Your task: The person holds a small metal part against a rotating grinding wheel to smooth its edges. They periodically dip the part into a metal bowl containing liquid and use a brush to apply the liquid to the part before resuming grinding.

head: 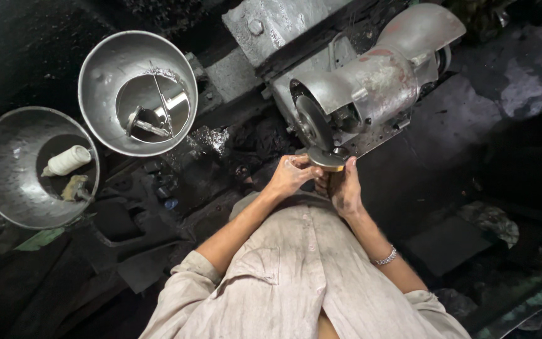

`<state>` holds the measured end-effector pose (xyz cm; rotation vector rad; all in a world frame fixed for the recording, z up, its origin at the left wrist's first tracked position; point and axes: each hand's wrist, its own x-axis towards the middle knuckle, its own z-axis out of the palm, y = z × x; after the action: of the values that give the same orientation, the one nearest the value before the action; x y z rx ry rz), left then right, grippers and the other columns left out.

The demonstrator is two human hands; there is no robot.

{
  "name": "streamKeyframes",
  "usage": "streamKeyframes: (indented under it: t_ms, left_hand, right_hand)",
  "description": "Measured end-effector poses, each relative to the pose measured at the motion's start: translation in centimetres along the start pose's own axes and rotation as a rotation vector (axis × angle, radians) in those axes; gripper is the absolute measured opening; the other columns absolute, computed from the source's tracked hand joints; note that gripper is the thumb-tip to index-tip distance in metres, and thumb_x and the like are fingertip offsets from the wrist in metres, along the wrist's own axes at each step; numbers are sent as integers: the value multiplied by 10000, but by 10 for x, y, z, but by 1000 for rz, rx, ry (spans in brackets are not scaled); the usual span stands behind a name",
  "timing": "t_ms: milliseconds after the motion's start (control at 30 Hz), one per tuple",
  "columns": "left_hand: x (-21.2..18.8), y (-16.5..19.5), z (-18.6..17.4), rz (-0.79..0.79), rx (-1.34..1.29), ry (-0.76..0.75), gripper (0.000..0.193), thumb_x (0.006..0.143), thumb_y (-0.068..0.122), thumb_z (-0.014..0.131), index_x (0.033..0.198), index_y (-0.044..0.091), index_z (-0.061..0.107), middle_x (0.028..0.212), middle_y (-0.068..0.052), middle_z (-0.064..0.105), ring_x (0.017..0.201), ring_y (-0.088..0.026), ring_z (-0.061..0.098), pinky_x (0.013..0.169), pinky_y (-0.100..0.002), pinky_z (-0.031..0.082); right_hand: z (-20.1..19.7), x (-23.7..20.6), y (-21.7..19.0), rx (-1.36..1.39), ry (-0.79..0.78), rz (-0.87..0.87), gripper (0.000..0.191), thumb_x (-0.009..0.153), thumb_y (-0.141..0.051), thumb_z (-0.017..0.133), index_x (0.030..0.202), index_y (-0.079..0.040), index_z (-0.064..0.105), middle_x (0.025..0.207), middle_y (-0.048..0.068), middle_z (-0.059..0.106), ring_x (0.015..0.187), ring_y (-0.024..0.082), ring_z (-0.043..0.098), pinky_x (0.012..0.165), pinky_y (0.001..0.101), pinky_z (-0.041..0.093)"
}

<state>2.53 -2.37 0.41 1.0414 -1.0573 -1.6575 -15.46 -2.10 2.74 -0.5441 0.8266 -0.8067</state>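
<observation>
Two metal bowls [138,63] [7,163] at left: the nearer holds a white spool [67,160], the farther metal parts [152,122]. Green scrap [39,238] below them.

Silver-grey metal bowls [138,56], rust-stained grey grinder [377,81], pale beige shirt [302,276].

Dark grimy floor [446,157] (two metal bowls [138,93] on it).

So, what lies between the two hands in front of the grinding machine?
In the head view, a small round metal disc lies between the left hand and the right hand. Both hold it close to the grinding wheel.
</observation>
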Motion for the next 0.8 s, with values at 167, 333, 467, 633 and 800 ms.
streamKeyframes:
  t_ms: [167,333,467,633,800]
  left_hand:
    - [-12,17,8,-34,-212,-53,357,924,160,800,1210,-37,721,1056,-23,746,954,-101,653,905,-296,558]
    - [-25,60,7,178,-109,-281,601,734,128,931,1270,-18,700,1269,-86,715,1184,-186,640,1066,-362,504]
    - [-19,88,4,481,128,-368,680,674,205,957,1270,-1,702,1380,-185,669,1336,-318,622,1168,-417,479]
    - [-27,77,11,380,182,-271,620,800,253,883,1320,-8,671,1418,-173,644,1342,-300,603,1160,-420,456]
    - [-21,31,16,-126,-195,-174,379,1035,288,672,1280,-2,676,1154,-51,720,1062,-158,657,961,-347,557]
  right_hand:
    - [-17,-2,15,76,-66,-62,828,1044,-754,400,1315,6,589,904,16,587,713,137,471,614,291,377]
    - [-26,-38,6,-194,71,-292,840,857,-642,648,1407,-32,472,1289,52,628,1176,184,624,1022,359,510]
    - [-36,-61,-20,-249,-91,-248,838,932,-642,635,1445,16,544,1350,107,652,1228,211,625,1075,386,488]
    - [-17,-60,-13,-634,18,-244,611,974,-370,704,1415,22,547,1395,79,607,1296,187,559,1122,355,442]
    - [3,-45,-29,-778,165,-367,618,809,-221,845,1321,-25,560,1268,92,656,1185,189,632,1043,368,515]
